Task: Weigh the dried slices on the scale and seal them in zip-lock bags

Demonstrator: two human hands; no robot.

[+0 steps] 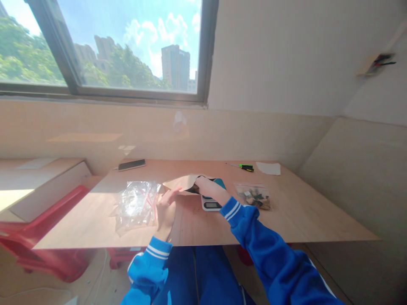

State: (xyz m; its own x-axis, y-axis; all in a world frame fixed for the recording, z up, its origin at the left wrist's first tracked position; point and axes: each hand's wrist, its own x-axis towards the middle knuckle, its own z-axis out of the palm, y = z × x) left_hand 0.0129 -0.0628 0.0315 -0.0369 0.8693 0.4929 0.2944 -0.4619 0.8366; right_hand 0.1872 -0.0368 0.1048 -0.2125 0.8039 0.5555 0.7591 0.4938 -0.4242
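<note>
My left hand [165,209] lay spread, fingertips touching the paper bag [182,183] just beyond it. My right hand [208,188] reached inside the bag's mouth; its grip was hidden. The bag looked light, floppy, best pinched at the rim. Clear bags [136,203] lay left.

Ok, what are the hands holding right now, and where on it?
The right hand reaches into the open mouth of a brown paper bag over a small scale; its grip is hidden. The left hand steadies the bag's near edge.

Bare table [286,224] front right (plastic bags [137,204] crowding left).
</note>
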